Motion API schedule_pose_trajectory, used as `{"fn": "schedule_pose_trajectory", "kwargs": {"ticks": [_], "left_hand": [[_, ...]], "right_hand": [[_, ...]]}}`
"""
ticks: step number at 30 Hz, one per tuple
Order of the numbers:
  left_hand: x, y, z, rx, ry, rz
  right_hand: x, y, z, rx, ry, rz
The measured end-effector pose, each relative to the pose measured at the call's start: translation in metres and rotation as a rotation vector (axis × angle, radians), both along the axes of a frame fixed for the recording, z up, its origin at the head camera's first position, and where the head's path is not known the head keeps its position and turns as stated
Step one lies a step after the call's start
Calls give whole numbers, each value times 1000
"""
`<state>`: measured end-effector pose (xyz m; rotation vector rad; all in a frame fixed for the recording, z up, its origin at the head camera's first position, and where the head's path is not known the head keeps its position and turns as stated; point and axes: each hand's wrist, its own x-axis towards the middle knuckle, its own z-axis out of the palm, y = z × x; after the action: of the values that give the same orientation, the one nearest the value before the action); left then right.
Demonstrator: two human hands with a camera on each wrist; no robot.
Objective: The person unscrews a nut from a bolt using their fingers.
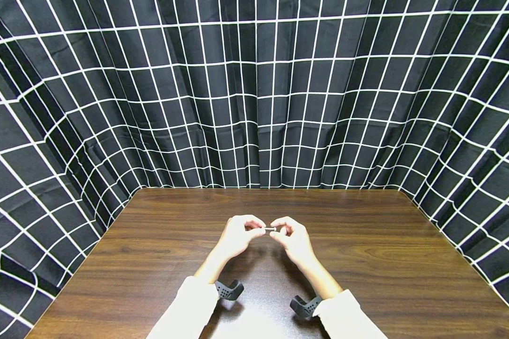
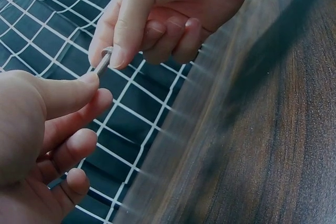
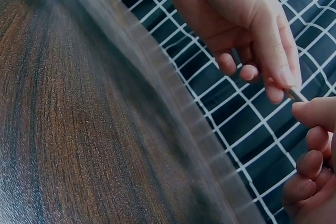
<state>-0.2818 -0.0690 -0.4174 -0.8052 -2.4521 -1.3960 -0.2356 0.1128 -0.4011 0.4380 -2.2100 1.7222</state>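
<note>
Here are the fingers (image 2: 68,96) of the left hand (image 1: 236,237), thumb and forefinger pinching the headless end of a small metal bolt (image 2: 104,64), the rest hanging loose below it. On the bolt's right, the right hand (image 1: 296,242) has thumb and forefinger pinching at the head, its other fingers curled in, clear of the bolt. So the bolt sits in mid-air, roughly level, bridging two sets of fingertips, and that's the tense bit! Only a sliver of shank shows between them, so there's precious little to grab: if one pinch eases while the other is weak, the slim thing could pivot or drop. Uneven pressure from both sides might skew it or squirt it out. Whether it's threaded or carries a nut, I can't make out; it's too small.

Nearer the person than the bolt come the left wrist strap (image 1: 230,290) and right wrist strap (image 1: 304,307), both dark, up against pale sleeves (image 1: 188,308). Beneath the bolt spreads the wood-grain counter (image 1: 365,263), glossy, so a dropped bolt could bounce or roll. Beyond the bolt, past the counter's far edge, hangs a dark gridded curtain (image 1: 265,108), a likely place to lose it.
</note>
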Motion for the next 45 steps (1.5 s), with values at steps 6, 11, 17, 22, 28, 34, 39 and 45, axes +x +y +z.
{"fn": "schedule_pose_trajectory", "kwargs": {"ticks": [6,11,17,22,28,34,39,45], "left_hand": [[-1,0,0,2,1,1],[-2,0,-2,6,3,-5],[-1,0,-1,-4,0,5],[1,0,0,-7,-4,7],[1,0,0,2,-9,2],[0,1,-1,-11,4,8],[0,1,-2,-15,-4,7],[1,1,0,-19,-3,-4]], "right_hand": [[0,-2,-1,-8,2,-2],[0,-2,-1,-2,-2,0],[2,-3,3,27,-31,14],[-7,-3,-11,57,-80,-44],[-21,-1,-31,36,-206,-62],[-20,1,-33,32,-257,-51],[-19,1,-31,45,-247,-65],[-19,2,-31,118,-189,-86]]}}
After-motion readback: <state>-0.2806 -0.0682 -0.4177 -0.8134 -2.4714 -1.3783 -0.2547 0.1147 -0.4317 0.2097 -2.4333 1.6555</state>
